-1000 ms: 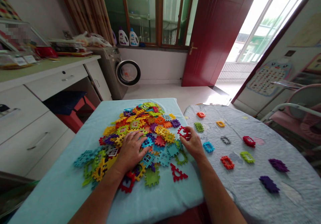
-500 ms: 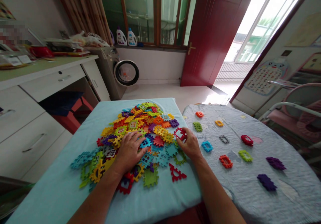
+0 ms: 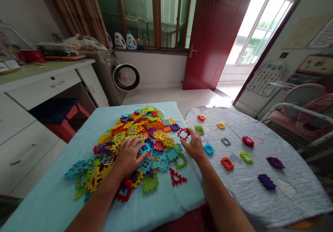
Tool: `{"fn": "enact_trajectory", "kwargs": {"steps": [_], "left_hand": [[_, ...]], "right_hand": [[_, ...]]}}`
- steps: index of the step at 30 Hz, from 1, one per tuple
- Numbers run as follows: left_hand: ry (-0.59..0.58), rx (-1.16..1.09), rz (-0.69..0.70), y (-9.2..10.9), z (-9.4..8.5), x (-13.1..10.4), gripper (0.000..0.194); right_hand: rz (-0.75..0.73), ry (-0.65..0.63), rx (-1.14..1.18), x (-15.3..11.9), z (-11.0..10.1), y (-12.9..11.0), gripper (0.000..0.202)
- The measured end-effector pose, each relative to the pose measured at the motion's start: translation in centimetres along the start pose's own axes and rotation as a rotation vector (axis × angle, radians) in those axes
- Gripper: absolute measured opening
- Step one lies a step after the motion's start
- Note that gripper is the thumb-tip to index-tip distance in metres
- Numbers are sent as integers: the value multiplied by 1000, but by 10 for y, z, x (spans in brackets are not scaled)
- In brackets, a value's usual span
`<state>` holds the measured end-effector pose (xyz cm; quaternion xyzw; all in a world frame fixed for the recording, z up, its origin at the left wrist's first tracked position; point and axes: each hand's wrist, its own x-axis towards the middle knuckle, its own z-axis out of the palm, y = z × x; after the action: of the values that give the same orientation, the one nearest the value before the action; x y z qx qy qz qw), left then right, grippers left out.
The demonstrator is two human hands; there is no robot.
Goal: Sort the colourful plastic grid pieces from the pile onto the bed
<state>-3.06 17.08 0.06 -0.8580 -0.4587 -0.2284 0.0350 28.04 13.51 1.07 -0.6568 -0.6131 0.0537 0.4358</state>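
A heap of colourful plastic interlocking building pieces (image 3: 158,145) covers the middle of the blue cloth-covered table. My left hand (image 3: 128,158) lies palm down on the heap, fingers apart, near a blue window-shaped piece (image 3: 144,148). At the heap's right side my right hand (image 3: 194,143) pinches a red square frame piece (image 3: 183,134) between thumb and fingers. A red triangular piece (image 3: 177,177) lies on the cloth below that hand, with a green frame piece (image 3: 180,161) at the heap's edge above it.
To the right, a round table (image 3: 241,197) under a grey-blue cloth bears several separate small piles, including red (image 3: 248,141), blue (image 3: 209,149) and dark purple (image 3: 266,181) pieces. A pink chair (image 3: 288,103) stands beyond it. A washing machine (image 3: 106,74) has its door open.
The whole view has shifted a little to the right. My right hand has drawn the red frame piece slightly away from the heap; my left hand stays resting on the pieces.
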Motion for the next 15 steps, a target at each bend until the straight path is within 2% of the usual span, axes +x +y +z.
{"fn": "enact_trajectory", "kwargs": {"steps": [3, 6, 11, 15], "left_hand": [[-14, 9, 5, -1, 0, 1, 36], [-23, 12, 16, -2, 0, 1, 39], [-24, 21, 44, -6, 2, 2, 43], [-24, 27, 45, -12, 7, 2, 45]], "right_hand": [[66, 34, 37, 9, -25, 12, 56], [155, 56, 20, 10, -52, 40, 62], [273, 8, -113, -8, -85, 115, 47], [277, 122, -301, -19, -110, 182, 42]]}}
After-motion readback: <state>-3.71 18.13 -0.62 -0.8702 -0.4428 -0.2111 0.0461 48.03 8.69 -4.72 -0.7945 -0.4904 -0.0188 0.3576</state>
